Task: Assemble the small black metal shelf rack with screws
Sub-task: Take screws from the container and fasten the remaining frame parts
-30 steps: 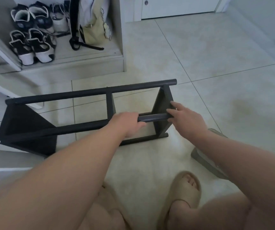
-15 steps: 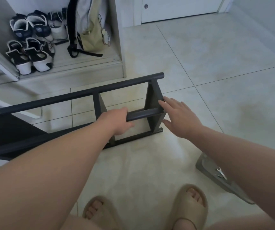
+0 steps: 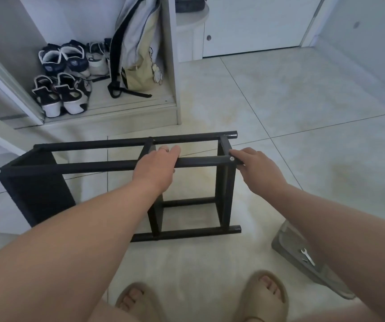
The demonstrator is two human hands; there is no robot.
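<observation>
In the head view, the black rack [image 3: 82, 166] stands on the tiled floor [image 3: 280, 101], in front of the person's feet. The left hand [image 3: 156, 168] is curled over the near top bar, around its middle, and grips it. The right hand [image 3: 257, 169] holds the right end of the same bar, with fingers curled round it, just beside a silver screw [image 3: 232, 159]. To the right, a small wrench [image 3: 307, 256] lies in a grey tray [image 3: 287, 245] on the floor. Farther back, shoes [image 3: 63, 89] and a bag [image 3: 138, 47] sit in an open cupboard [image 3: 171, 66].
</observation>
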